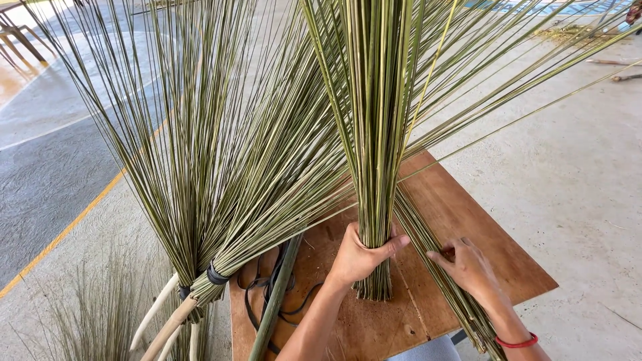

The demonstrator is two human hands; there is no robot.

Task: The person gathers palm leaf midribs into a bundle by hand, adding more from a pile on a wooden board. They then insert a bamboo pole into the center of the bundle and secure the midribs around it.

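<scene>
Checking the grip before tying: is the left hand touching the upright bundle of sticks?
Touching. The head view shows the left hand wrapped around the upright bundle near its base, fingers closed against the sticks.

Your left hand point(358, 257) grips a bundle of stiff plant ribs point(374, 167): thin, dry, green to straw-yellow, smooth with a faint sheen. Your right hand point(471, 267), with a red cord band point(518, 343) at the wrist, touches loose ribs point(435, 261) of the same fibre. Board point(468, 220): brown wood sheet, matt, scuffed and scratched. Finished brooms point(214, 174): same ribs, bound with dark matt bands point(215, 274) to pale bare wooden handles point(167, 327). Floor point(575, 174): grey concrete, rough, matt.
</scene>
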